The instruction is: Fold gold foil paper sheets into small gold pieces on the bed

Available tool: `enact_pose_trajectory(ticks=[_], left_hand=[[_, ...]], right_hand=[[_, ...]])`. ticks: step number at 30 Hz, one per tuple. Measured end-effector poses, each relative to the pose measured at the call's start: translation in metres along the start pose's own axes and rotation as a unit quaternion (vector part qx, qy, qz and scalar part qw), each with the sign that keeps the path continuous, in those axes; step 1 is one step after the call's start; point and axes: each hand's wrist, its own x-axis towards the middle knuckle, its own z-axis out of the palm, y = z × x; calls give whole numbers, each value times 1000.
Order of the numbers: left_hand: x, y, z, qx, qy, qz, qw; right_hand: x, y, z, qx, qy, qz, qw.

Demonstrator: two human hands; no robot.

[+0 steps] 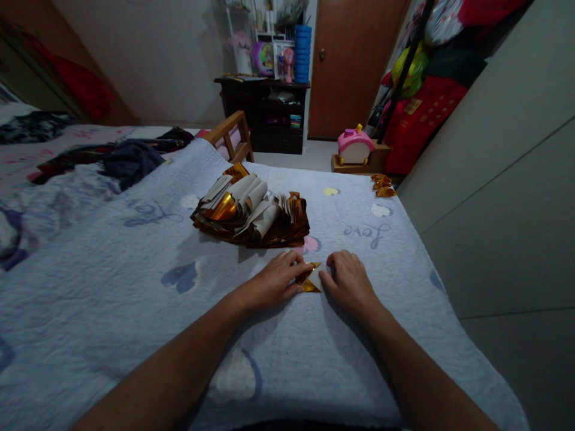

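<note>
A small sheet of gold foil paper, partly folded with its pale backing showing, lies on the quilt between my hands. My left hand presses on its left side, thumb and forefinger closed over it. At its right edge, my right hand is curled, the thumb touching the paper; the other fingertips are partly hidden. Just beyond my hands is a thick, loose pile of gold foil papers with grey-white backs, several of them curling up. Several folded gold pieces sit at the far right corner.
A pale blue quilt with hearts and lettering covers the bed. Clothes lie to the left. Beyond the far edge stand a wooden chair, a dark cabinet and a pink toy. A pale panel rises along the right.
</note>
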Motion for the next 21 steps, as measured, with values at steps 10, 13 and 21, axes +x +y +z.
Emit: enact_pose_trajectory(ticks=[10, 13, 21], left_hand=[[0, -3, 3, 35, 9, 17, 999], [0, -2, 3, 33, 19, 20, 999], [0, -2, 5, -8, 12, 47, 999]], right_hand=[[5, -8, 2, -1, -6, 22, 1000], [6, -8, 3, 8, 6, 28, 1000], [7, -11, -5, 86, -23, 61, 994]])
